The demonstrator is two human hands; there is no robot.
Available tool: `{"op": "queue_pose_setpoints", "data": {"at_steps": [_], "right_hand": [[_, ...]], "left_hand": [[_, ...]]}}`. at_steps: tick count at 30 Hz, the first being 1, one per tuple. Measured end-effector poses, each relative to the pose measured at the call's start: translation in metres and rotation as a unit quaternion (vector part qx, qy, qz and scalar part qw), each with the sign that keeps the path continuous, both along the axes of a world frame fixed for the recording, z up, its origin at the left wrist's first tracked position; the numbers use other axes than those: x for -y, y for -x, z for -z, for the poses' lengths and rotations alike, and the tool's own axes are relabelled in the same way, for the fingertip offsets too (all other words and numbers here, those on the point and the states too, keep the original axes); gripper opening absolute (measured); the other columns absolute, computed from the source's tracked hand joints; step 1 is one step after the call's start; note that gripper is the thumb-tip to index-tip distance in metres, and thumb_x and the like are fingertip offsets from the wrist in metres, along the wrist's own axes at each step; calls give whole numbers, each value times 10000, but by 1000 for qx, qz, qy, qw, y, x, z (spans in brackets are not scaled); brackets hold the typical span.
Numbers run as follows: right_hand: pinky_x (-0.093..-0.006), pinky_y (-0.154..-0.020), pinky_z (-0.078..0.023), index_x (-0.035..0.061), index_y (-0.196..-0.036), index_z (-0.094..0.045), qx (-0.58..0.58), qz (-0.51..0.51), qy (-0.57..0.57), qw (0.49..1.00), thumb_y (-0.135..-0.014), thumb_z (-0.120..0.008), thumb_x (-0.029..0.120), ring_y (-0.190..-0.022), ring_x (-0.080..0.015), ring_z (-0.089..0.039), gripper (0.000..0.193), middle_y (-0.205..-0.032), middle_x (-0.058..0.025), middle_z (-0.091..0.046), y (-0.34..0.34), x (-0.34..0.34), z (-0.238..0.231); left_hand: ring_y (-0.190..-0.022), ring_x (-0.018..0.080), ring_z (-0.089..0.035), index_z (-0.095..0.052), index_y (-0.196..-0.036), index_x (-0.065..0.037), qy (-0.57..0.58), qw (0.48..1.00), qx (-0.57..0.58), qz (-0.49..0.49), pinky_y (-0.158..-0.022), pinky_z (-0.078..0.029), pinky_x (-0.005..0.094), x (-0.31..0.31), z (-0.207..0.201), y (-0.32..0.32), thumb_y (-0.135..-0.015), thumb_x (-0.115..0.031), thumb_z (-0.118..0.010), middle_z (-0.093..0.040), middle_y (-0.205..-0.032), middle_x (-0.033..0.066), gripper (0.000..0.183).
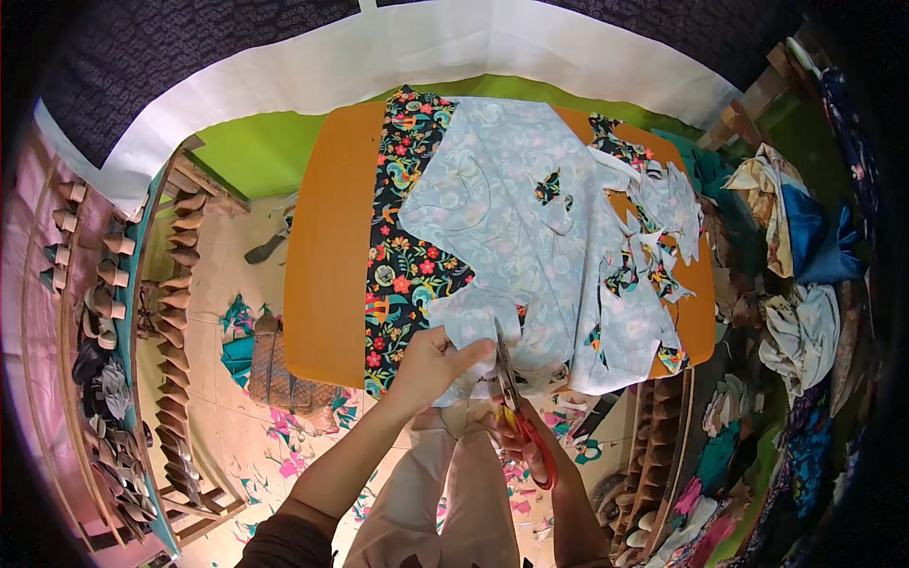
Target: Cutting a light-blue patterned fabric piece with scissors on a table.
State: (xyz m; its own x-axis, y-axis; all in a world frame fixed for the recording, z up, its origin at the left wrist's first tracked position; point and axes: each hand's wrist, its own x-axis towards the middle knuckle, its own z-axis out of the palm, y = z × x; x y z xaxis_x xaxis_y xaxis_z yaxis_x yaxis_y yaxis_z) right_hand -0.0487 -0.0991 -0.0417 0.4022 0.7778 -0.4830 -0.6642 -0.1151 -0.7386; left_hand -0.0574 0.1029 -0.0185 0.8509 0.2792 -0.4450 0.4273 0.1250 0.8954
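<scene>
My right hand (518, 431) grips a pair of scissors (507, 376) with red and yellow handles, their blades pointing up at the table's near edge. Fingers closed, my left hand (440, 364) pinches a pale blue piece of fabric (464, 317) just left of the blades. Under and beyond it spreads a large fabric sheet (511, 208), pale side up, with cut-outs along its right part. Its left strip shows a black floral print (407, 265). I cannot tell whether the blades are closed on cloth.
The fabric lies on an orange-brown table (327, 237). Wooden shoe lasts line a rack (175, 312) on the left. Fabric scraps (289, 445) litter the floor beside a brown woven bag (294, 374). Bundled cloths (800, 331) fill the right side. A white curtain (426, 57) hangs behind.
</scene>
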Motion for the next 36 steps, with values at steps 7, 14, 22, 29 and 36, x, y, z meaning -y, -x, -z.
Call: {"op": "queue_pose_setpoints", "data": {"at_steps": [7,14,22,29,36], "right_hand": [[-161,-432,-221,93,-1253,-279,-100,46,18,994,-568,-598,673,-527,-23,-305,953,-754,43,-350,4,-9,11],[-166,-427,-207,127,-1255,-284,-23,28,10,999,-479,-524,759,-511,-24,-277,1030,-741,49,-333,14,-10,4],[-160,-423,-200,114,-1251,-287,-35,26,37,998,-578,-497,732,-500,-16,-259,937,-737,49,-327,11,-11,-6],[-153,-421,-200,92,-1216,-320,17,26,31,999,-608,-495,718,-499,-21,-265,890,-713,46,-323,15,-12,-16],[-165,-424,-228,95,-1221,-318,-48,36,66,996,-612,-502,711,-500,-25,-278,886,-705,49,-332,19,-3,1]], "left_hand": [[-481,28,-374,-620,-738,-11,-40,998,51,20,-424,-299,222,7,-2,1,-743,-213,-651,-521,-552,-18,204],[-460,46,-399,-618,-718,1,-49,997,20,63,-421,-309,229,-2,17,5,-734,-256,-650,-526,-530,17,259],[-649,47,-524,-629,-816,-23,-49,989,15,136,-580,-415,215,-7,-1,6,-753,-154,-635,-611,-726,3,145],[-629,71,-533,-620,-830,-10,-28,991,23,128,-578,-423,231,-10,17,9,-760,-206,-622,-608,-712,25,208],[-532,83,-497,-562,-751,15,-31,997,68,-27,-490,-394,248,3,21,8,-770,-257,-610,-570,-607,59,277]]}}
